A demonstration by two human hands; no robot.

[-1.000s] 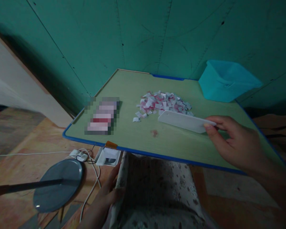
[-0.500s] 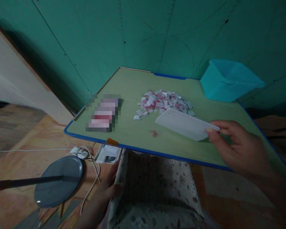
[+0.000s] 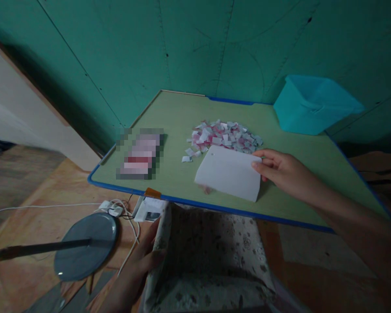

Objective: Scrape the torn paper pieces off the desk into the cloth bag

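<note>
My right hand pinches the right end of a white plastic scraper, a flat sheet with a small hole near one corner. The scraper is tilted over the table, just in front of a heap of small cut paper pieces in pink, white and pale grey. A few pieces lie apart at the heap's left. Below the table's front edge, my left hand grips the left edge of a floral cloth, its thumb on the near side and some fingers hidden behind. The cloth hangs in an open, pouch-like shape.
A turquoise bin stands at the table's back right. A pixelated pinkish rectangular object lies on the left. The green table has a blue rim and meets a green wall. A round grey base and white cables are on the floor.
My right hand has moved left with the scraper, whose broad face now shows more fully. My left hand keeps its hold on the cloth.
</note>
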